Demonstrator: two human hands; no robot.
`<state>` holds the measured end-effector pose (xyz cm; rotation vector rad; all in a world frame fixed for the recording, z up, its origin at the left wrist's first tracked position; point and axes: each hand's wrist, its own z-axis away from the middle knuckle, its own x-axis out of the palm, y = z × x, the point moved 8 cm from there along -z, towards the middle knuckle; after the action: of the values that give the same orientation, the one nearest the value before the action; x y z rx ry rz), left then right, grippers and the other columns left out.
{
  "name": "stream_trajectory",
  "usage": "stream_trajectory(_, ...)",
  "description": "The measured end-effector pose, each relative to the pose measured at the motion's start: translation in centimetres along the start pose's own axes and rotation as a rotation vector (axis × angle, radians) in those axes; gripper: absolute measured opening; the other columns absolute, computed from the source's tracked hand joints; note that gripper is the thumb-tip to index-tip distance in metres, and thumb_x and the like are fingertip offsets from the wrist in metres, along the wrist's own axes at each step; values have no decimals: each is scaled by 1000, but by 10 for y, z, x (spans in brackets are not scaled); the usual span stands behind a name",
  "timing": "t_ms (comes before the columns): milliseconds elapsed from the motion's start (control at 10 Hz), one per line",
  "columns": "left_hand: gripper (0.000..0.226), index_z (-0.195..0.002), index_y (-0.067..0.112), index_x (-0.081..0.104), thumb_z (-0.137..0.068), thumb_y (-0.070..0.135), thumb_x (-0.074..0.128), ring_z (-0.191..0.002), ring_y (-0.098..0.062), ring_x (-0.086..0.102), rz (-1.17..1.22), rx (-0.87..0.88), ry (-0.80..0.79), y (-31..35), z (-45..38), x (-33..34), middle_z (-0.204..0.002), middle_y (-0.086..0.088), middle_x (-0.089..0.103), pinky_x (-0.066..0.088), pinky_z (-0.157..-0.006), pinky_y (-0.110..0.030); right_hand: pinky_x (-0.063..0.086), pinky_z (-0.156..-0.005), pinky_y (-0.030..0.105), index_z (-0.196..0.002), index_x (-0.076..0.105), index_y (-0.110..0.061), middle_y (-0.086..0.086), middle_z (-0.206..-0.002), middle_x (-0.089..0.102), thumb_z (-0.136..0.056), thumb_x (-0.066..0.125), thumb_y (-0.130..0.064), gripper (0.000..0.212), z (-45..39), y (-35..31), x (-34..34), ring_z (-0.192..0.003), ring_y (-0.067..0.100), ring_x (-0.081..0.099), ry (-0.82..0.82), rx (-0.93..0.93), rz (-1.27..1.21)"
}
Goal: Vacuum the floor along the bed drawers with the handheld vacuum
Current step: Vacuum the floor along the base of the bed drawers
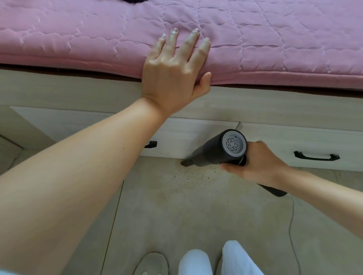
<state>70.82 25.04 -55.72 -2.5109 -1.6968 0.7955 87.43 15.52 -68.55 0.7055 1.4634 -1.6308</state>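
At the bottom of the frame, slippers [151,268] and white trouser legs [195,267] stand on the tiled floor [173,216]. A thin cord [292,229] trails at lower right and could snag. Right of centre, the right hand [256,163] wraps its grip closed around the handheld vacuum [219,150], which looks light, rigid and best held by its handle, nozzle at the crumbs [195,175] against the bed drawers [313,147]. The left hand [175,74] lies flat, grip open, on the pink quilt [284,38]
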Motion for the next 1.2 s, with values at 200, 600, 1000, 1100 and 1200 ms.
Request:
stream_trajectory(200, 50, -124, 16, 72, -92, 45, 47, -109, -41, 69, 16, -24, 29, -1, 1, 0, -126, -9, 70, 55, -91, -49, 47, -65, 15, -91, 64, -28, -15, -75, 65, -74, 75, -42, 24, -5, -4, 8, -75, 0, 60, -4, 1, -29)
stream_trajectory(600, 49, -122, 16, 73, -90, 45, 49, -109, -40, 69, 51, -62, 40, -2, 1, 1, -123, -8, 71, 56, -91, -49, 49, -70, 21, -98, 64, -28, -12, -79, 67, -76, 72, -45, 29, -7, -20, 18, -77, 3, 61, -36, -54, -22)
stream_trajectory(1000, 49, -121, 16, 73, -91, 45, 48, -108, -40, 69, 59, -70, 49, -3, 1, 1, -122, -9, 72, 56, -91, -49, 55, -70, 33, -83, 59, -36, -7, -76, 68, -72, 76, -41, 22, 6, -15, 18, -74, 9, 65, -108, -37, -54)
stream_trajectory(1100, 49, -120, 15, 74, -90, 44, 48, -107, -40, 69, 57, -67, 55, -2, 0, 0, -121, -9, 72, 56, -90, -49, 55, -71, 34, -87, 62, -32, -8, -78, 69, -70, 77, -41, 24, 8, -14, 18, -75, 9, 65, -116, -40, -61)
stream_trajectory(1200, 49, -120, 15, 74, -90, 44, 49, -107, -41, 70, 51, -61, 54, -2, 0, 0, -121, -9, 72, 56, -90, -49, 53, -70, 26, -81, 57, -40, -11, -77, 68, -70, 78, -41, 24, 10, -17, 17, -76, 4, 64, -146, -57, -63)
